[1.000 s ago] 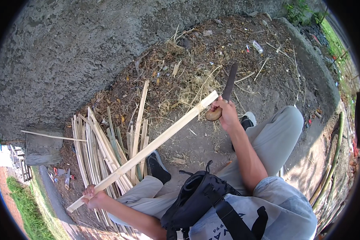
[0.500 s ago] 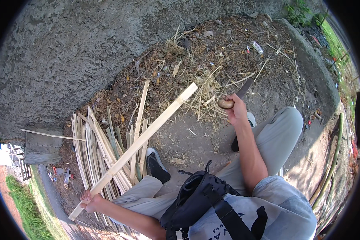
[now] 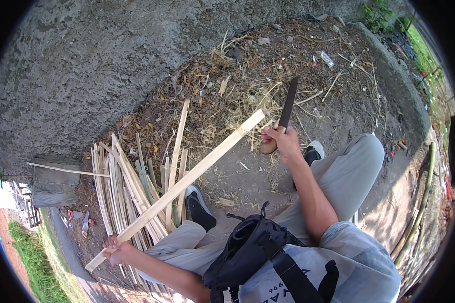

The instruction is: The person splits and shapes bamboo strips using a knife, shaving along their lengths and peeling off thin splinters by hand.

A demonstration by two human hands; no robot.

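A: Where does the pale strip lie?
B: Slantwise before the person, taking the top of the view as twelve: its long axis runs from about half past seven up to half past one.
A: Which hand is at which end?
B: The left hand is closed around it near the lower end. The right hand is nearer the upper end, just beside it at about five o'clock; whether its fingers touch the strip, I can't tell.
A: Is that hand free?
B: No, it's wrapped around the handle of a knife, the dark blade pointing between twelve and one, just right of the strip's end.
A: And farther out?
B: From the strip's middle, a bundle of strips at nine, a black bag at four.
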